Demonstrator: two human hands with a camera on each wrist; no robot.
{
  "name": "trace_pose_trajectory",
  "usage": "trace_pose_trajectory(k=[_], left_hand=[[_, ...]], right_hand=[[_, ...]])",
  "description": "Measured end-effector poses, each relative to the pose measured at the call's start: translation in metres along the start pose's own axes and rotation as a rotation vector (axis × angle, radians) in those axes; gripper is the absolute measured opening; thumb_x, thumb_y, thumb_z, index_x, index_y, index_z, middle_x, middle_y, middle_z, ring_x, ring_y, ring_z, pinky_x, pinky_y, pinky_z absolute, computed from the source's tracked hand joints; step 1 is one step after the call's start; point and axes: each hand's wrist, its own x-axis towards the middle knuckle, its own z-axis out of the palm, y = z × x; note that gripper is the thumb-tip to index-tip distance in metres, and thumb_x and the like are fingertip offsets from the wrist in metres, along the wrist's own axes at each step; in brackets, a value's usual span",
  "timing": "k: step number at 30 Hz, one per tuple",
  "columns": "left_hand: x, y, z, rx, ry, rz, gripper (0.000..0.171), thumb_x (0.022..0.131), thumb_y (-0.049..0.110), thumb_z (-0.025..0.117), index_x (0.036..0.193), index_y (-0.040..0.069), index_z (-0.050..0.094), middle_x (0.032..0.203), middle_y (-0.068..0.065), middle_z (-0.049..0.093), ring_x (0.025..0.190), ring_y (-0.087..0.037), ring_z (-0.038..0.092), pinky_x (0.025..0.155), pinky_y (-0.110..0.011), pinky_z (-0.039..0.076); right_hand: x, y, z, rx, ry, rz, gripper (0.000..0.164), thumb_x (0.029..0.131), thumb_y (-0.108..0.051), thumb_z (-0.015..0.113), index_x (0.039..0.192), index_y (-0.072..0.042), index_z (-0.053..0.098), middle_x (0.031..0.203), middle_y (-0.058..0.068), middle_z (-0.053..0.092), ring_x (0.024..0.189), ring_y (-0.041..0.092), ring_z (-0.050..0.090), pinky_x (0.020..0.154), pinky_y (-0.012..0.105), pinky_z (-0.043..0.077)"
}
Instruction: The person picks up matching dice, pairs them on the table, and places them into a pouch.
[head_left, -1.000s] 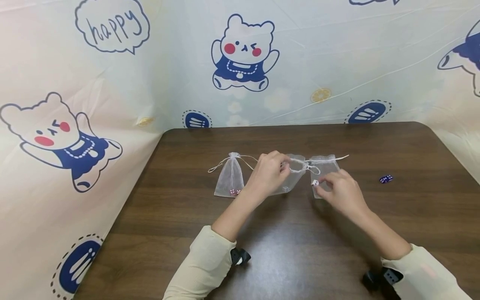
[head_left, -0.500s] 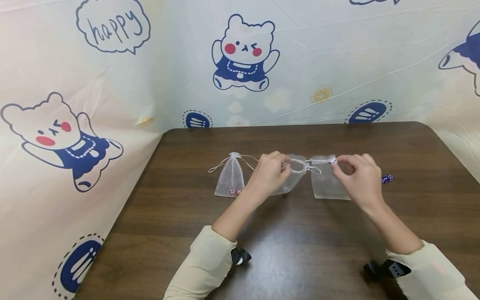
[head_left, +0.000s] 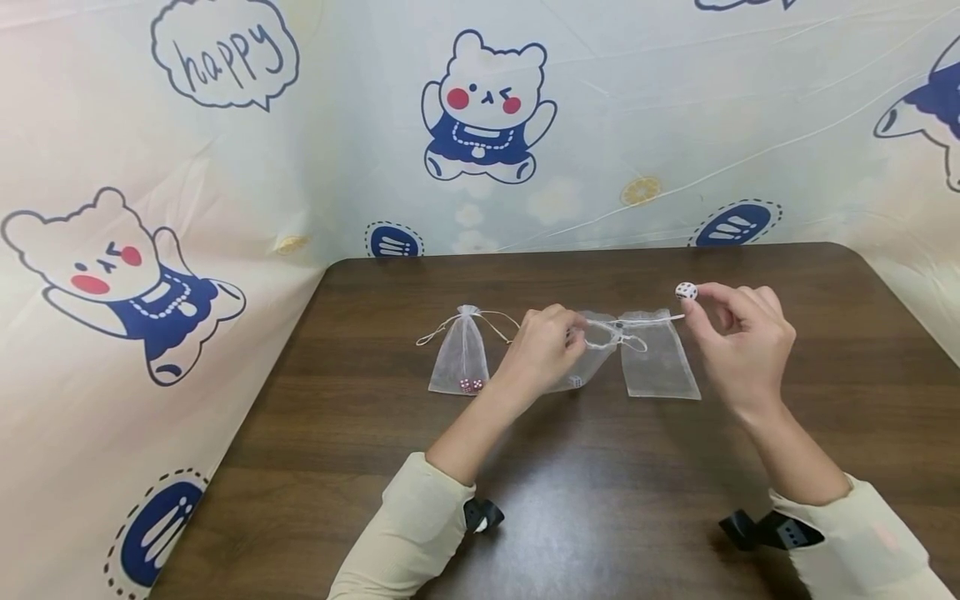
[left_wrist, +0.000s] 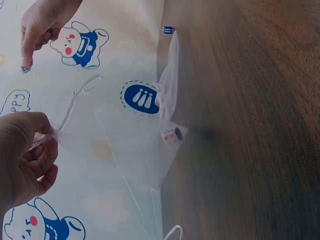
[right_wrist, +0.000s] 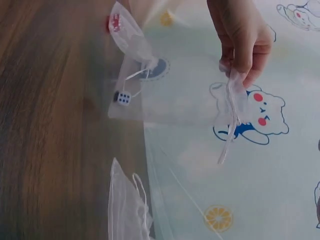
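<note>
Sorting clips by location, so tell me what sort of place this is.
Probably an indoor filming corner: a dark brown, round-cornered wood-grain table stands before a pale, bear-printed backdrop sheet.

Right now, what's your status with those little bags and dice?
Left grip pinching middle bag by its top, one die showing inside. Right grip pinching white die, raised outside the bag. Loose drawstring near bag's top; nothing else seems in the way.

Three mesh bags point(head_left: 660, 362), two red dice point(head_left: 465, 386), two white dice point(head_left: 686, 291) and at least one blue die point(left_wrist: 168, 30), too small to count surely. One left grip point(head_left: 542, 348), one right grip point(head_left: 746, 350), two sleeves point(head_left: 408, 525), one worktop point(head_left: 570, 492). One backdrop point(head_left: 360, 125) showing, in the head view, three bears point(head_left: 480, 142).
</note>
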Motion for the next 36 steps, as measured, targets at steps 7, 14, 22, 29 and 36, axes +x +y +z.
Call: trace_pose_trajectory(k=[7, 14, 22, 29, 36], left_hand=[[0.001, 0.002, 0.001, -0.01, -0.005, 0.007, 0.014, 0.081, 0.003, 0.059, 0.089, 0.004, 0.07, 0.078, 0.0, 0.064, 0.068, -0.009, 0.05, 0.076, -0.028, 0.042], [0.0, 0.004, 0.003, -0.015, 0.007, 0.02, 0.013, 0.08, 0.002, 0.06, 0.088, 0.004, 0.07, 0.078, 0.0, 0.065, 0.067, -0.008, 0.05, 0.074, -0.027, 0.042], [0.001, 0.004, 0.003, -0.011, 0.005, 0.033, 0.014, 0.08, 0.003, 0.059, 0.088, 0.004, 0.07, 0.08, 0.0, 0.066, 0.068, -0.009, 0.051, 0.075, -0.027, 0.043], [0.002, 0.007, 0.002, 0.01, 0.002, 0.037, 0.013, 0.081, 0.005, 0.061, 0.089, 0.005, 0.07, 0.078, 0.0, 0.064, 0.069, -0.009, 0.053, 0.073, -0.027, 0.042], [0.003, 0.009, 0.0, 0.009, 0.014, 0.045, 0.013, 0.081, 0.005, 0.061, 0.09, 0.005, 0.07, 0.077, 0.001, 0.063, 0.069, -0.009, 0.052, 0.072, -0.027, 0.041]], right_hand=[[0.0, -0.009, 0.005, 0.062, -0.037, -0.048, 0.013, 0.073, 0.0, 0.074, 0.086, 0.004, 0.071, 0.053, 0.002, 0.035, 0.065, 0.007, 0.029, 0.06, 0.022, 0.019], [-0.004, -0.014, 0.013, 0.076, -0.061, -0.087, 0.017, 0.068, 0.008, 0.076, 0.084, 0.006, 0.07, 0.052, 0.005, 0.036, 0.066, 0.008, 0.03, 0.061, 0.021, 0.019], [-0.009, -0.014, 0.019, 0.073, -0.14, -0.117, 0.019, 0.068, 0.005, 0.077, 0.086, 0.003, 0.071, 0.053, 0.001, 0.036, 0.066, 0.011, 0.031, 0.06, 0.021, 0.02], [-0.013, -0.011, 0.022, 0.042, -0.216, -0.133, 0.019, 0.069, 0.004, 0.076, 0.087, 0.002, 0.071, 0.054, 0.0, 0.037, 0.065, 0.015, 0.032, 0.058, 0.023, 0.021], [-0.017, -0.007, 0.025, 0.033, -0.268, -0.157, 0.022, 0.068, 0.004, 0.077, 0.089, 0.003, 0.07, 0.055, 0.0, 0.037, 0.065, 0.016, 0.033, 0.058, 0.023, 0.022]])
